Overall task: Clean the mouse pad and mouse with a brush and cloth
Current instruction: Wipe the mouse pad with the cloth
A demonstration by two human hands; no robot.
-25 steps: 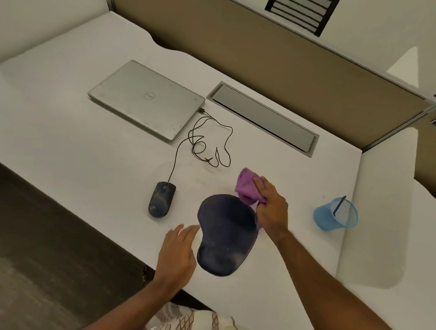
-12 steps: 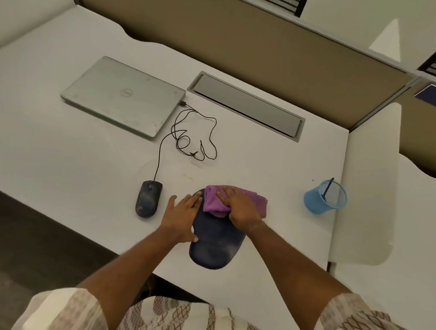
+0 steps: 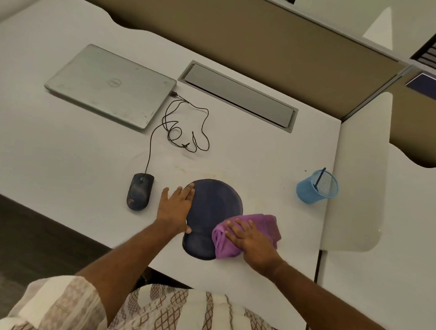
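Note:
A dark blue mouse pad (image 3: 213, 208) with a wrist rest lies near the front edge of the white desk (image 3: 72, 151). My left hand (image 3: 174, 208) rests flat on the pad's left edge, fingers straight. My right hand (image 3: 252, 241) presses a bunched purple cloth (image 3: 264, 225) flat against the pad's lower right side. A dark wired mouse (image 3: 139, 191) sits to the left of the pad, untouched. A brush handle (image 3: 320, 176) sticks out of a blue mesh cup (image 3: 312, 189) at the right.
A closed silver laptop (image 3: 109, 88) lies at the back left, with the mouse cable (image 3: 185, 134) coiled beside it. A grey cable hatch (image 3: 239, 98) is set in the desk behind. A tan partition (image 3: 245, 31) bounds the back. The desk's front edge is close to the pad.
My right hand has dragged the purple cloth from the pad's top down to its lower right. My left hand stays pressed on the pad's left edge.

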